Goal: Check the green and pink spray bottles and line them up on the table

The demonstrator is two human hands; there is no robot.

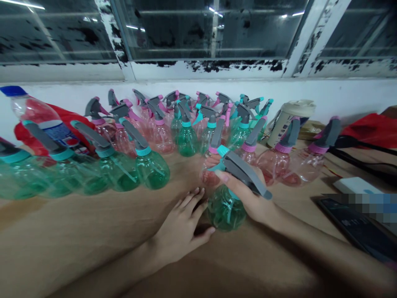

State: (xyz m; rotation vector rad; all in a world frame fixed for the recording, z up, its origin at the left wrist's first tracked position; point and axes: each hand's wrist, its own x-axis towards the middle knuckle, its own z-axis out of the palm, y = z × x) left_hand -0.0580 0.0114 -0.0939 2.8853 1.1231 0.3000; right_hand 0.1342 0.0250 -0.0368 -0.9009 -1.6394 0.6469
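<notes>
My right hand (251,192) is wrapped round the neck of a green spray bottle (228,211) with a grey and teal trigger head, whose nozzle points away to the left. The bottle stands upright on the wooden table (102,244), or very close to it. Just left of its base, my left hand (184,225) lies flat with its fingers stretched out, the thumb near the bottle. Behind my right hand is a row of pink spray bottles (269,165). To the left runs a row of green spray bottles (153,169).
Several more pink and green spray bottles (187,140) fill the back by the wall. A soda bottle (58,124) leans at the far left. On the right are a pale cup (288,120), a phone (350,223), a white box (356,186) and black straps (366,163).
</notes>
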